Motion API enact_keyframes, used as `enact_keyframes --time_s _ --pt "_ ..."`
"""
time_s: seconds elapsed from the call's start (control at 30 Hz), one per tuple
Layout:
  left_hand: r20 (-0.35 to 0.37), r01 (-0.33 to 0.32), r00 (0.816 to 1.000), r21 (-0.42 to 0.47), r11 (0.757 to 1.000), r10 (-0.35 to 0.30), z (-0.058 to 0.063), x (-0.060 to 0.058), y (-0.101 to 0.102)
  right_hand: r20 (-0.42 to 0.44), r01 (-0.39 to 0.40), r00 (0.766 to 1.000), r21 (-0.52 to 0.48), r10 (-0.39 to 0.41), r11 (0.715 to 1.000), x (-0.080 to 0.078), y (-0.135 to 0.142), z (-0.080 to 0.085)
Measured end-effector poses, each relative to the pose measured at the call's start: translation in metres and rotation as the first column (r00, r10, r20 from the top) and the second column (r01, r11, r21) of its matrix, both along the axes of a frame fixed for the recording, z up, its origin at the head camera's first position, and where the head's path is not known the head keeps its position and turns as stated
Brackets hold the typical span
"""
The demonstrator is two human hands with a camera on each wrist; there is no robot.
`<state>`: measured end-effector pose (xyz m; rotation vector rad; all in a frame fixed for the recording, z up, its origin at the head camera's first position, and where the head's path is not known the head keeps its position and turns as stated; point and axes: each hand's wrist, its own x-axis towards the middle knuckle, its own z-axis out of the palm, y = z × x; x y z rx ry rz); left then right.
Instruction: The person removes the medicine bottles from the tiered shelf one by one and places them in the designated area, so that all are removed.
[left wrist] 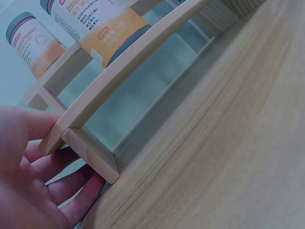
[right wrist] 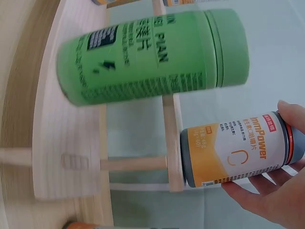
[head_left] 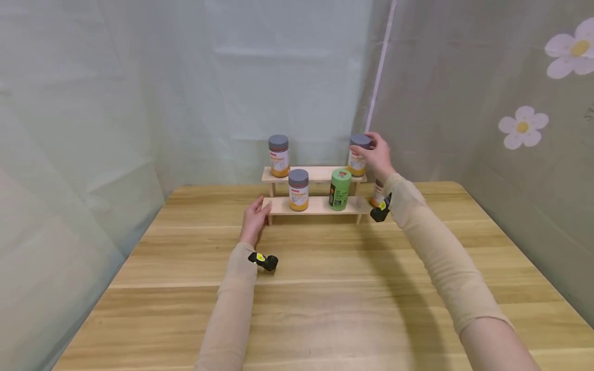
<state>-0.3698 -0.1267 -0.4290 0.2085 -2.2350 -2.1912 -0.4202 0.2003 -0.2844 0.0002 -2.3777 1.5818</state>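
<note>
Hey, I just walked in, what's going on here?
A person's right hand grips a grey-lidded jar at the right end of the upper wooden shelf. The left hand holds the lower shelf by its left end. A matching jar stands upper left; another and a green jar stand below. One more, partly hidden, is at the right.

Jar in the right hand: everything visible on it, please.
The jar is a cylinder, plastic by its look, with a grey lid, a reddish ring beneath it, and a white-and-orange label printed ImmPower with a large C. It is upright, lid on, at the right end of the upper shelf; its base appears to meet the wood. The right hand grips it near the lid.
</note>
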Motion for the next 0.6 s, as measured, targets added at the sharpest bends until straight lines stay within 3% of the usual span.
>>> enact_keyframes --time_s 0.6 --pt "-0.021 0.003 1.0 -0.005 1.0 -0.003 0.001 -0.001 -0.002 -0.01 0.013 1.0 -0.024 -0.013 1.0 0.004 0.032 0.0"
